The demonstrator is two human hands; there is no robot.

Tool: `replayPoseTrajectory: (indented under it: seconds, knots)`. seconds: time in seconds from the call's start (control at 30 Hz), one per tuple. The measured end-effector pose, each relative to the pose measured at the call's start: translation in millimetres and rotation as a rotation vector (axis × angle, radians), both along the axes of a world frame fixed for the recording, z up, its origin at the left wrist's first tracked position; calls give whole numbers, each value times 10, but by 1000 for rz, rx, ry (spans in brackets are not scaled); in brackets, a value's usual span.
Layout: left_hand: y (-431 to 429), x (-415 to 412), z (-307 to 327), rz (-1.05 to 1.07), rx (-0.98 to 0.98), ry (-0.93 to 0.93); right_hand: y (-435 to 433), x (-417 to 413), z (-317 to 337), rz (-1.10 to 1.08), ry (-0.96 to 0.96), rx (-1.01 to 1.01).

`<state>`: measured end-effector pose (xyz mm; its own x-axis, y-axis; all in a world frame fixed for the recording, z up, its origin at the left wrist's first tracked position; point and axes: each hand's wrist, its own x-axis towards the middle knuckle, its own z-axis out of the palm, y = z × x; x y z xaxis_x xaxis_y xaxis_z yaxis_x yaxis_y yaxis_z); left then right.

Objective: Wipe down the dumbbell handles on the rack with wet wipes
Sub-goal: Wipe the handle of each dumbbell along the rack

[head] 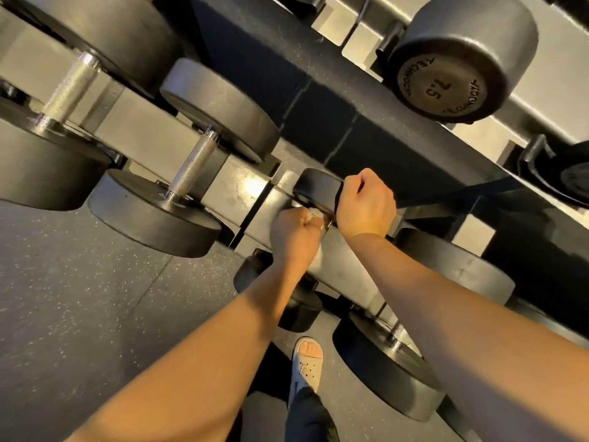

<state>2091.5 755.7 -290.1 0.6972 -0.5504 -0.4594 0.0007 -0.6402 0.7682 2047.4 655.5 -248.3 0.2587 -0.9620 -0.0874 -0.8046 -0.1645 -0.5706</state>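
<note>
On the rack (242, 186), a small black dumbbell (314, 186) sits between both hands. The left hand (294, 236) curls its fingers round a white wet wipe (314, 215) held at the dumbbell's middle. The right hand (366, 202) grips the far head, fingers closed over it.

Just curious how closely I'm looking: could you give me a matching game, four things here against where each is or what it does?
1 left hand
2 right hand
3 dumbbell marked 7.5
4 sandal

A on the floor
B grips a white wipe
C top right, untouched
D holds a black dumbbell end

Pairs: 1-B, 2-D, 3-C, 4-A
</note>
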Motion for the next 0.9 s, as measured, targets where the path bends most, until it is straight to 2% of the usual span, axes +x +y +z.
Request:
replayPoseTrajectory:
  seconds: [0.07, 0.13, 0.23, 0.43, 0.5, 0.67, 0.73, 0.9]
  knots:
    - [-15, 115, -35, 80, 26, 209, -6, -3, -5, 10, 0, 4]
    - [-1, 206, -22, 95, 70, 263, -25, -13, -3, 24, 12, 14]
    - [89, 286, 62, 80, 119, 114, -58, -20, 24, 60, 16, 53]
    - [131, -161, 297, -110, -50, -218, -76, -49, 2, 113, 12, 50]
    - [53, -294, 335, -89, -63, -257, -83, -61, 8, 134, 18, 70]
    - [29, -469, 268, -224, 76, -529, -81, -84, -25, 160, -9, 63]
    - [54, -473, 218, -246, 68, -521, -77, -86, -32, 176, -5, 57]
    - [40, -378, 123, -600, 208, -645, -76, -79, -6, 177, -11, 50]
